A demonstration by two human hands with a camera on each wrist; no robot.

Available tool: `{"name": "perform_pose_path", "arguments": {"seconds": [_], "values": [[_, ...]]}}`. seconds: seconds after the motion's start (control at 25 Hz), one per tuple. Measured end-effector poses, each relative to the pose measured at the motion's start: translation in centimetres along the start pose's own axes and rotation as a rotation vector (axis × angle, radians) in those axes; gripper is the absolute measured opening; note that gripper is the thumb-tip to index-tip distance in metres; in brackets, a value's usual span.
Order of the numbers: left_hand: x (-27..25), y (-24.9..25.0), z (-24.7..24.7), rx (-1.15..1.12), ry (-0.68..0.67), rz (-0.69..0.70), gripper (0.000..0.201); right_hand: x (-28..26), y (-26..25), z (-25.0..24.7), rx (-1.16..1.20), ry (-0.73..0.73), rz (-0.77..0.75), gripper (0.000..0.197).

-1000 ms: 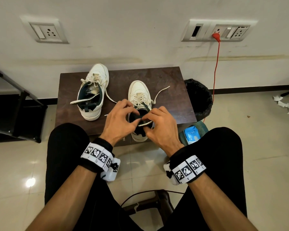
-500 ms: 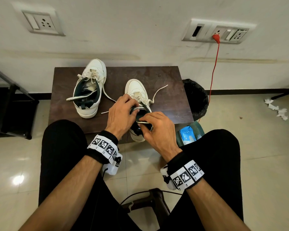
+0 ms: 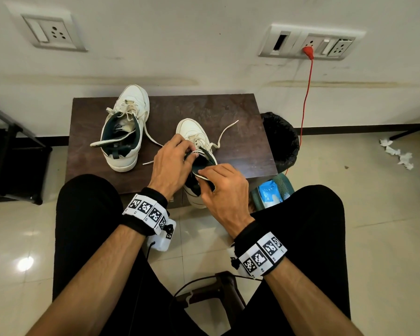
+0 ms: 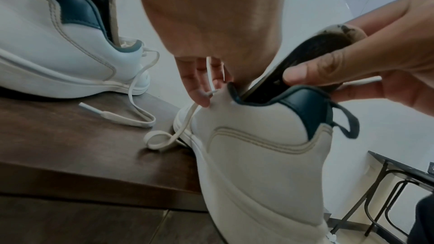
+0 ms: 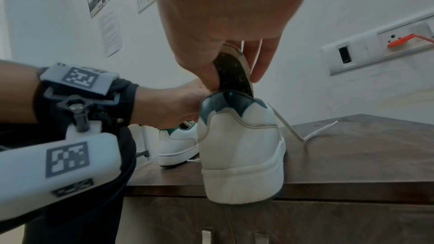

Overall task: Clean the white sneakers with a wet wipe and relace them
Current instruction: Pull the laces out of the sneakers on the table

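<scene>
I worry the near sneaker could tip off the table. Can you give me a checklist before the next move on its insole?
1. Right hand pinches the insole: ok.
2. Left hand steadies the near sneaker: ok.
3. Heel fully on the table: not ok, it overhangs the edge.
4. Insole seated flat: not ok, its heel end sticks out.
5. Lace clear of the opening: cannot tell.

black bin (image 3: 280, 139) beside brown table (image 3: 240, 141); red cable (image 3: 305, 103) plugged into socket (image 3: 310, 42).
</scene>
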State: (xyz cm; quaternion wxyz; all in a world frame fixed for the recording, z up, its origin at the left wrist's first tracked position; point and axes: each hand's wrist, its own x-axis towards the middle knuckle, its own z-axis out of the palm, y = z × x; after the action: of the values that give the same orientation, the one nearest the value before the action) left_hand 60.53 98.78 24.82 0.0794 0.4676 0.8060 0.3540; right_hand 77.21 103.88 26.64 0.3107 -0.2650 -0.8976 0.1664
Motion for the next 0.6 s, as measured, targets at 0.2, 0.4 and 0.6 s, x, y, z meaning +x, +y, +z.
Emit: {"name": "perform_pose_path", "arguments": {"seconds": [0.2,0.4,0.6], "values": [[0.1,-0.3,-0.1,0.007,0.018,0.010,0.011,-0.1,-0.3,0.3,-0.023,-0.039,0.026,0.010],[0.3,-0.9,-0.3,-0.031,0.048,0.016,0.011,0.3,0.4,1.1,0.010,-0.024,0.046,0.009],[0.6,-0.2,-0.6,-0.015,0.054,-0.034,0.005,0.5,0.5,1.8,0.031,-0.086,0.037,0.010]]}}
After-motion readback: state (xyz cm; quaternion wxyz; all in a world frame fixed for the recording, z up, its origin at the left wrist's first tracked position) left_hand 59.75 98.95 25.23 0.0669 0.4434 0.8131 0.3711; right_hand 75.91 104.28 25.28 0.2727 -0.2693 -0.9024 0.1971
